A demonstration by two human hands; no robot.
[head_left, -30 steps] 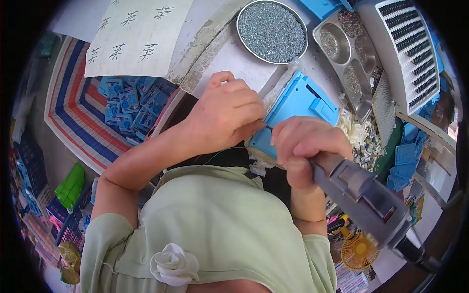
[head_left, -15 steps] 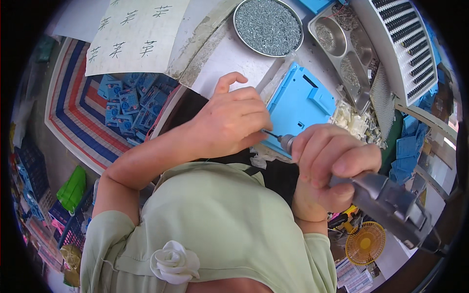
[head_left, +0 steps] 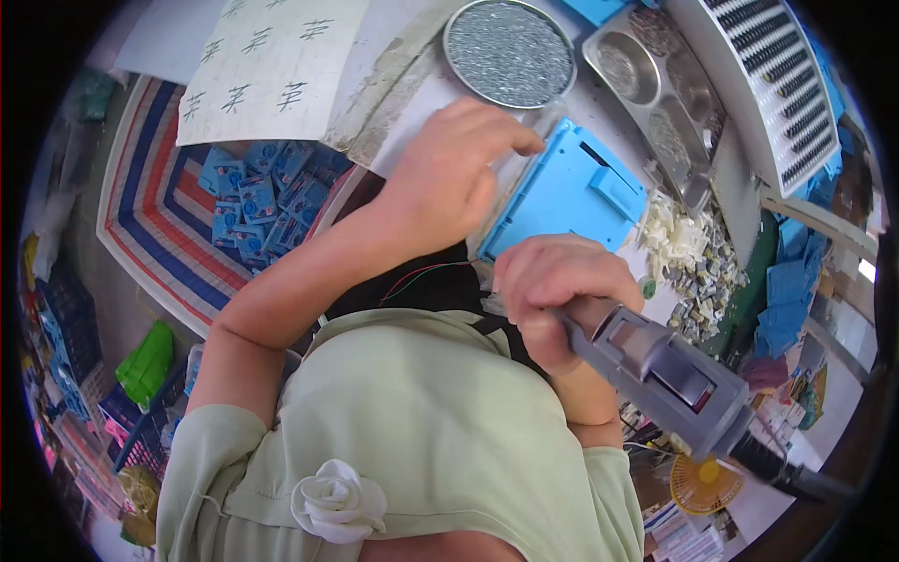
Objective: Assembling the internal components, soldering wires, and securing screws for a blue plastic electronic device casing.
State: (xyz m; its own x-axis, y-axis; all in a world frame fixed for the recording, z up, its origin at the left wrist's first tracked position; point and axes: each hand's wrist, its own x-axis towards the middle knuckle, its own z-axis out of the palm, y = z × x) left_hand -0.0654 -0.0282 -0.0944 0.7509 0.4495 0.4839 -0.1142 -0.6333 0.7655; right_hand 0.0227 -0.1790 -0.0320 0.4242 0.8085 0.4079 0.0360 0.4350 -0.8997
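My right hand (head_left: 562,290) is wrapped around a grey electric screwdriver (head_left: 660,370), whose body slants down to the right. The bit end is hidden behind my fingers. In front of that hand lies a light blue plastic case part (head_left: 571,201), flat on the table with a slot and a raised block on it. My left hand (head_left: 449,178) is at the case's left edge. Its bent index finger reaches the upper left rim, with the thumb apart from it and nothing visible between them. Thin red and green wires (head_left: 412,278) lie below the left hand.
A round metal tray (head_left: 449,70) full of small screws stands beyond the case. Right of it are a compartmented metal tray (head_left: 646,122), a white rack (head_left: 773,173) with black parts, and loose small parts (head_left: 693,253). Blue boxed pieces (head_left: 257,199) lie in a striped-lined container (head_left: 154,201) at left.
My right hand has drawn the screwdriver left and nearer to me; its bit has gone out of sight. My left hand has left the bit and moved up to the case's left rim.
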